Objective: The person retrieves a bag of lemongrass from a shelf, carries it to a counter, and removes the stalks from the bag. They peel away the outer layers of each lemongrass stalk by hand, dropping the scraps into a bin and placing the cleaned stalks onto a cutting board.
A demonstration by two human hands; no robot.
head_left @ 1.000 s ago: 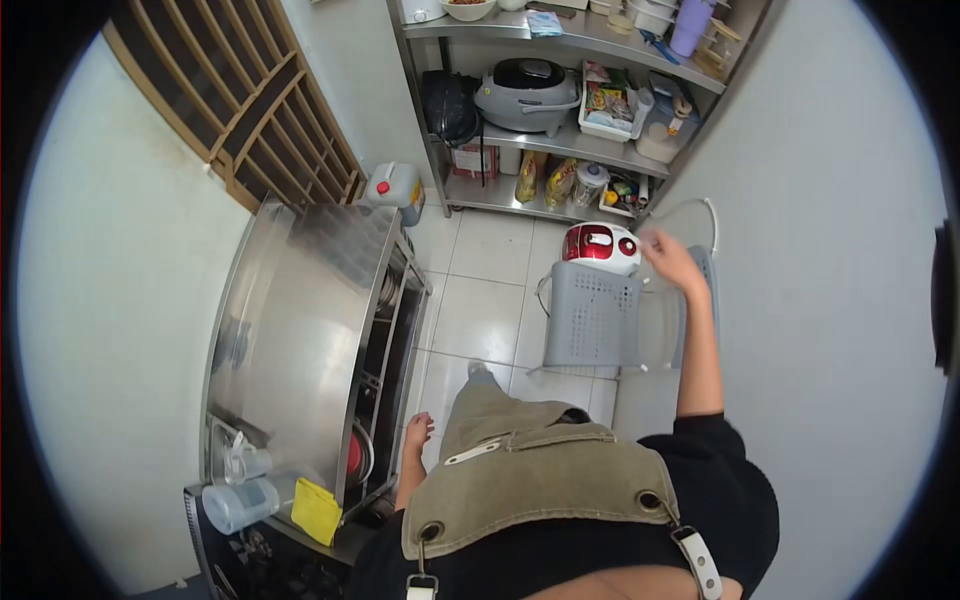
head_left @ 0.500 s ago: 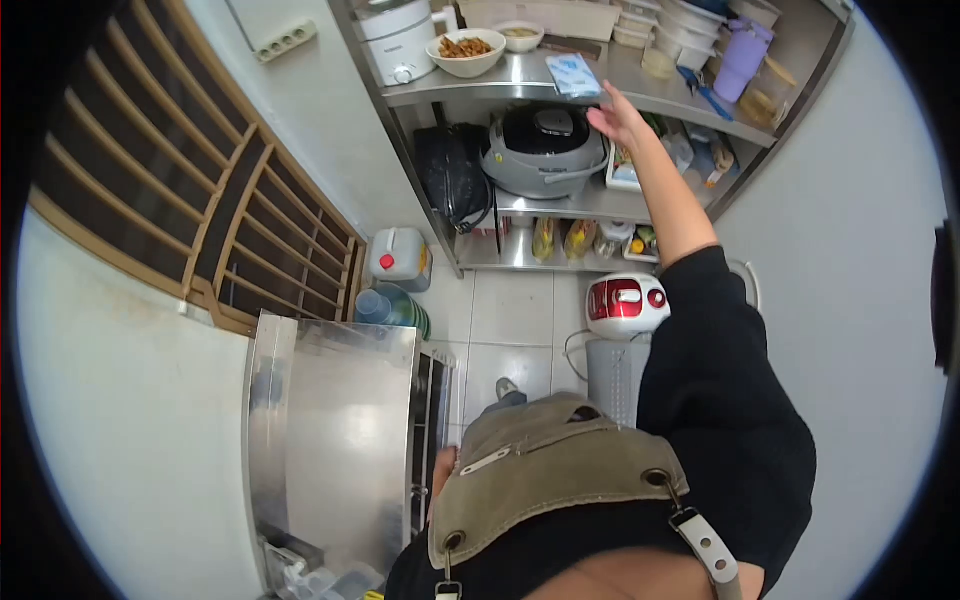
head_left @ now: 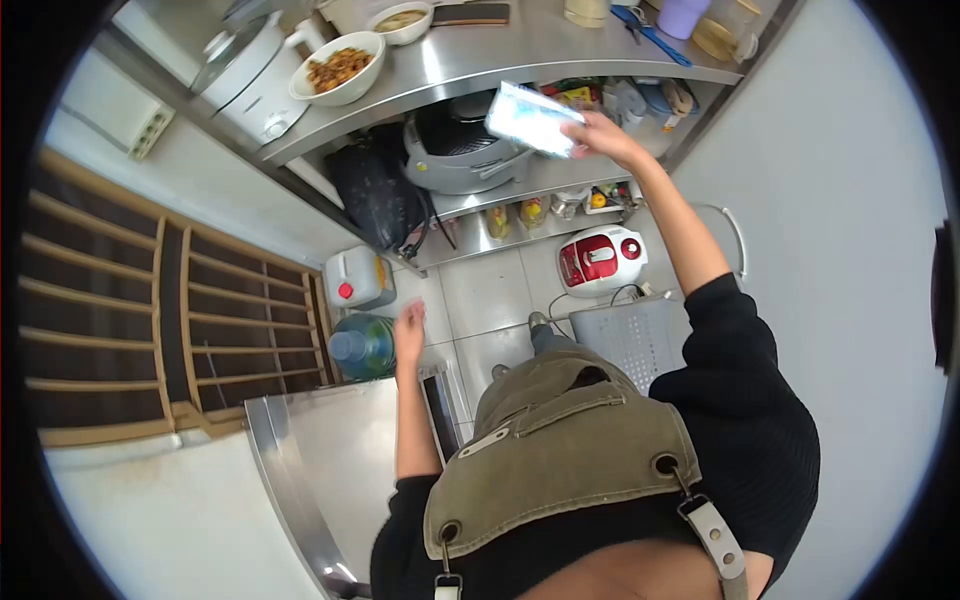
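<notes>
My right hand [head_left: 603, 138] grips a flat blue-and-white packet [head_left: 535, 120] by its right edge, in front of the metal shelves. Glare and motion wash out the packet's print, so its contents are not legible. Behind it, a grey rice cooker [head_left: 465, 165] sits on the middle shelf, partly covered. My left hand [head_left: 408, 330] hangs over the floor with nothing visible in it, its fingers loosely extended. Nearest to that hand are a large blue-green water bottle [head_left: 362, 347] and a grey jerrycan with a red cap [head_left: 360, 278].
On the upper metal shelf [head_left: 440, 62] stand a white cooker [head_left: 250, 85], a bowl of brown food [head_left: 340, 70] and a smaller bowl [head_left: 402, 22]. A red-and-white appliance [head_left: 600, 260] and a grey perforated bin [head_left: 628, 335] are on the floor. A steel counter [head_left: 345, 440] lies left.
My right hand has taken the packet off the upper shelf and drawn it down and left. My left hand has risen into view from beside the counter. The view has turned and moved closer.
</notes>
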